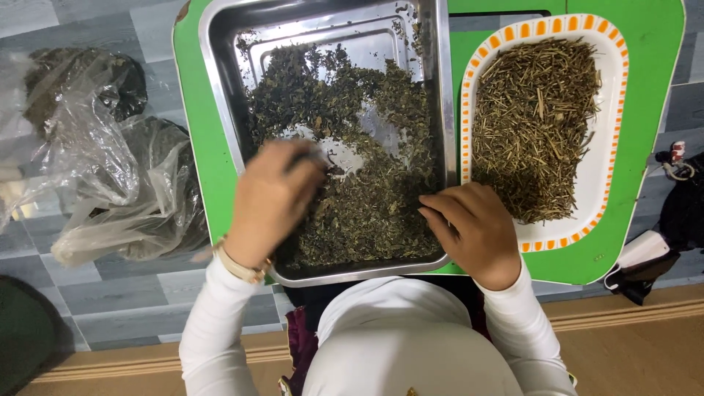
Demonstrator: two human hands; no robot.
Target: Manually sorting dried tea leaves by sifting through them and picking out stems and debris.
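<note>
Head view, looking down: left hand (273, 202), blurred, grip bunched together over dried leaves (352, 147) at about 7 o'clock in the steel tray (220, 95); whether anything sits pinched inside cannot be told. Right hand (477, 231) at 5 o'clock on the tray's near right corner, fingers (440, 213) curled inward over the rim, touching the leaf pile; grip half closed, contents not visible.

Outward: leaves spread across the tray, bare metal showing at 12 o'clock and in a patch near the middle. Just beside it at 3 o'clock, white plate (616, 110) with an orange-dashed rim, heaped with pale stalks (535, 125). Both on a green counter (645, 44). At 9 o'clock, clear plastic bags (110, 161) of dark material on the grey floor (125, 301).

Judged best done with light pinches, raking thin layers, keeping stalks apart from leaves, steadying the tray.

Hidden: left fingertips lost to blur, near tray edge behind white sleeves; objects at the right edge cut off.
</note>
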